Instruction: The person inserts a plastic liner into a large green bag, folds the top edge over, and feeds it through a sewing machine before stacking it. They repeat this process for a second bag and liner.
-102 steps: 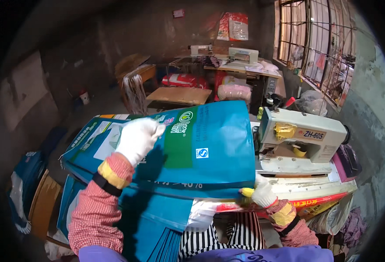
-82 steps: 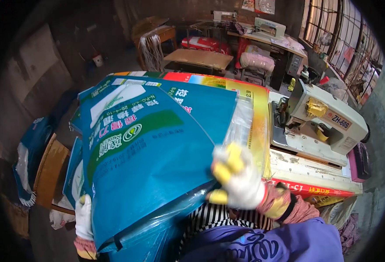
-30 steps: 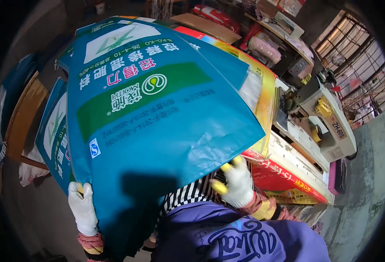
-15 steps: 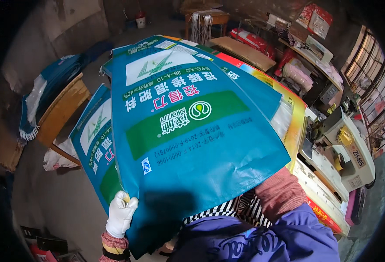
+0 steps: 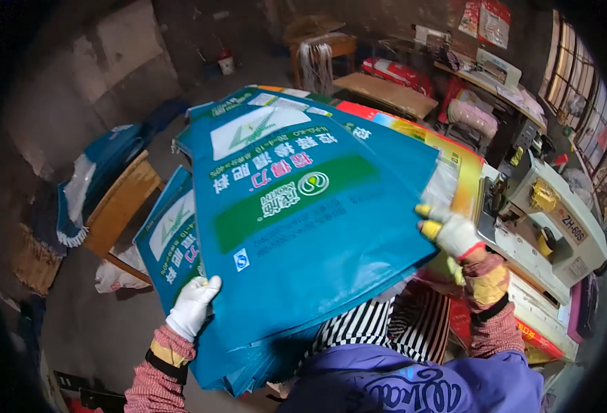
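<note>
The stack of blue woven plastic sacks is gripped by the left hand and the right hand, now uncovered; fingers partly hidden beneath.

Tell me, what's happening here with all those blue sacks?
A seated person in white gloves holds a stack of flat blue sacks over their lap. The left hand grips the stack's near left edge; the right hand grips its right edge. More blue sacks lie underneath to the left, and a sewing machine stands just to the right on its table.
</note>
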Demonstrator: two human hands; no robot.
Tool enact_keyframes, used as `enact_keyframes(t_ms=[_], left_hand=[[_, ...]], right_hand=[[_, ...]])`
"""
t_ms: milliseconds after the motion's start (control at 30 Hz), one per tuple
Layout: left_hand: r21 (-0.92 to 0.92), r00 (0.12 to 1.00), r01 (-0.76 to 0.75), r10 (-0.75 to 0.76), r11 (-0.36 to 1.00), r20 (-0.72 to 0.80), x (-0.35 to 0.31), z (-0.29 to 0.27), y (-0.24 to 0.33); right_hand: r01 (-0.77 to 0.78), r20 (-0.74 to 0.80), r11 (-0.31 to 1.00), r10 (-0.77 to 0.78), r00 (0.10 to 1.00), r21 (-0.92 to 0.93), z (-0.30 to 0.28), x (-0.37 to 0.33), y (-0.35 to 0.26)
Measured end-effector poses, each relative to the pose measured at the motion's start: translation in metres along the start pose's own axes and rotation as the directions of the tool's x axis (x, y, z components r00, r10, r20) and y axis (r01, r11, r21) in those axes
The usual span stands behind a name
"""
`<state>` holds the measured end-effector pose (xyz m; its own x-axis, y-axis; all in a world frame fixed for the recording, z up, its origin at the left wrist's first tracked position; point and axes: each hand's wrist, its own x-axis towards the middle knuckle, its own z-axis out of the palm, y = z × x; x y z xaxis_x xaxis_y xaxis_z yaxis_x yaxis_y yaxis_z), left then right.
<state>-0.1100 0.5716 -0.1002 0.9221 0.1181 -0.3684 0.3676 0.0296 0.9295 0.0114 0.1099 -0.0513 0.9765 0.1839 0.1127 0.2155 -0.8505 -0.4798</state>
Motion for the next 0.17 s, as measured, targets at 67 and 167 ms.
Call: enact_keyframes(t_ms=[67, 167], left_hand=[[0.235, 0.991, -0.003, 0.033, 0.972, -0.127, -0.003, 0.001, 0.0], [0.66, 0.916, -0.167, 0.363, 0.733, -0.171, -0.004, 0.0, -0.004]], right_hand=[[-0.011, 0.031, 0.998, 0.009, 0.999, 0.06, 0.034, -0.001, 0.007], [-0.154, -0.101, 0.986, 0.16, 0.982, 0.071, 0.087, -0.001, 0.051]])
